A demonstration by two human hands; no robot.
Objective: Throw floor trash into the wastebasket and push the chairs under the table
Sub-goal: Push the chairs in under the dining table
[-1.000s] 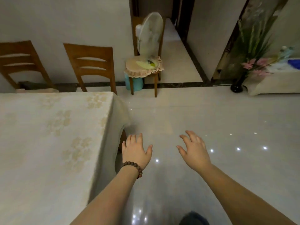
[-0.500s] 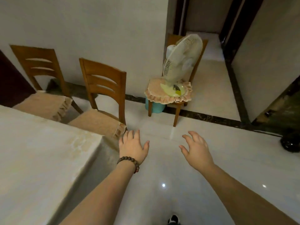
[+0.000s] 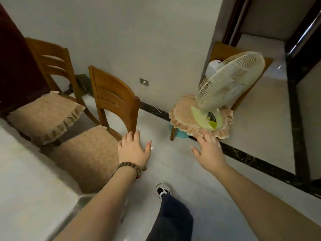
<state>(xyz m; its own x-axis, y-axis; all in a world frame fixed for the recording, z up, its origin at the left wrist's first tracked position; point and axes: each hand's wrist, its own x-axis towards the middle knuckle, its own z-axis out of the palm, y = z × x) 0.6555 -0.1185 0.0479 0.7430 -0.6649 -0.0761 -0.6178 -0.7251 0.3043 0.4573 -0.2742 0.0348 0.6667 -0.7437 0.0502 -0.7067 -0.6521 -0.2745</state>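
Two wooden chairs with tan ruffled cushions stand pulled out from the cloth-covered table (image 3: 26, 185). The nearer chair (image 3: 112, 100) is just ahead of my left hand (image 3: 133, 150), whose spread fingers reach the lower corner of its backrest; whether they touch is unclear. The farther chair (image 3: 50, 66) stands behind it by a dark red cabinet. My right hand (image 3: 210, 152) hovers open over the floor, holding nothing. A blue wastebasket (image 3: 180, 133) shows partly under a third chair. No floor trash is visible.
The third chair (image 3: 189, 119) by the wall corner carries a white table fan (image 3: 231, 84) on its cushion. A dark floor border runs along the wall. A doorway opens at the upper right. My dark trouser leg and shoe (image 3: 163, 190) step onto the glossy tile.
I have walked around the table's corner toward the chairs. The nearer chair and the fan chair are now much closer, and both hands have stayed open in front of me.
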